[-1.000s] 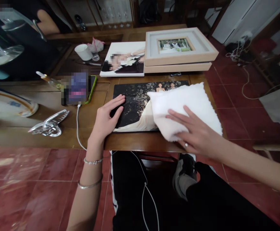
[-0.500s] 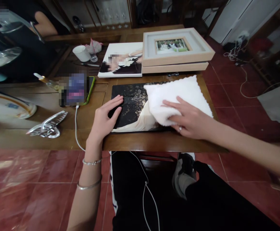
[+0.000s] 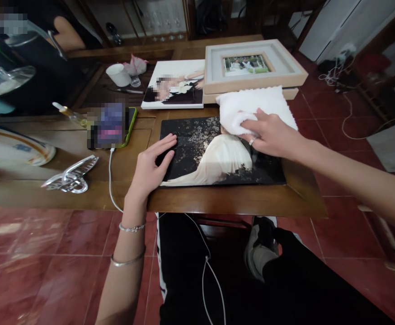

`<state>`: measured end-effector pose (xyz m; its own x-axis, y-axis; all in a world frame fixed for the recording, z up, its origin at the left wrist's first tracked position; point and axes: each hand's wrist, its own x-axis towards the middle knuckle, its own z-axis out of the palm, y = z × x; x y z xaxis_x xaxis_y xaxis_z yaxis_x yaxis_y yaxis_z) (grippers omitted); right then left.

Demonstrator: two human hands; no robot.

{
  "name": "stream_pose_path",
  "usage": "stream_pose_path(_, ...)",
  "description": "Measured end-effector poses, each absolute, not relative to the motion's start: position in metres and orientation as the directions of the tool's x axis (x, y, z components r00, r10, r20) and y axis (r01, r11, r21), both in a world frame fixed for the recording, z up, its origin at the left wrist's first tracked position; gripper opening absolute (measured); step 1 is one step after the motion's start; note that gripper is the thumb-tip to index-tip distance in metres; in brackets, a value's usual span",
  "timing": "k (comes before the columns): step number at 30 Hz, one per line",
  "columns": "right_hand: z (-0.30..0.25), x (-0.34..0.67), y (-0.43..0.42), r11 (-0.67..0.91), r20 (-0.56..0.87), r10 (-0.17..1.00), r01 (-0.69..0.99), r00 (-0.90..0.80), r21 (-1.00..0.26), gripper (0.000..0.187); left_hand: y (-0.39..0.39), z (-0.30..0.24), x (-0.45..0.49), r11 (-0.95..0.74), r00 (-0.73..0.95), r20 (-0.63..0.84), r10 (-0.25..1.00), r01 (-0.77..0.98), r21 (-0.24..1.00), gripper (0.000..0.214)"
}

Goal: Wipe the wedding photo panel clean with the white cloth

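A dark photo panel (image 3: pixel 224 155) lies flat near the table's front edge, printed with a pale flowing dress. My left hand (image 3: pixel 153 162) rests on its left end, fingers stretched out and thumb apart. My right hand (image 3: pixel 268 133), with a ring on one finger, is closed on a white cloth (image 3: pixel 263 104). The cloth is bunched under the fingers and covers the panel's upper right part, its far edge reaching toward the stacked frames.
Behind the panel are a white-edged photo print (image 3: pixel 173 85) and stacked pale wood frames (image 3: pixel 255 81). To the left are a charging phone (image 3: pixel 129 126), a clear hair claw clip (image 3: pixel 72 176), a dropper bottle (image 3: pixel 70 113) and a paper cup (image 3: pixel 118 75). Another person's arm (image 3: pixel 67 34) shows at the back left.
My right hand has moved the cloth away from me, toward the panel's far edge, gathering it more tightly. More of the printed dress shows. My left hand stays in place on the panel.
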<state>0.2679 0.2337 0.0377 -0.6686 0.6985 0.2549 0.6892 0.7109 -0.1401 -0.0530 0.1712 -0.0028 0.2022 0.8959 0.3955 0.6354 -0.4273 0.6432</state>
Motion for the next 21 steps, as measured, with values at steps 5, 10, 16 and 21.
stream_pose_path(5, 0.031, 0.257, 0.169, 0.801, 0.327, 0.593, 0.579, -0.736, -0.15, 0.019, 0.172, -0.003, -0.053, -0.436, 0.21, 0.4, 0.892, 0.631, 0.642, 0.031)
stream_pose_path(10, 0.029, 0.244, 0.106, 0.898, 0.371, 0.43, 0.432, -0.823, -0.083, 0.013, 0.172, -0.003, -0.053, -0.415, 0.198, 0.387, 0.901, 0.652, 0.634, 0.031)
stream_pose_path(16, 0.034, 0.241, 0.103, 0.928, 0.333, 0.354, 0.373, -0.874, -0.008, 0.02, 0.172, -0.003, -0.053, -0.426, 0.203, 0.394, 0.896, 0.639, 0.641, 0.031)
stream_pose_path(21, 0.036, 0.248, 0.145, 0.918, 0.303, 0.392, 0.393, -0.868, -0.062, 0.02, 0.172, -0.004, -0.053, -0.45, 0.21, 0.417, 0.884, 0.622, 0.641, 0.03)
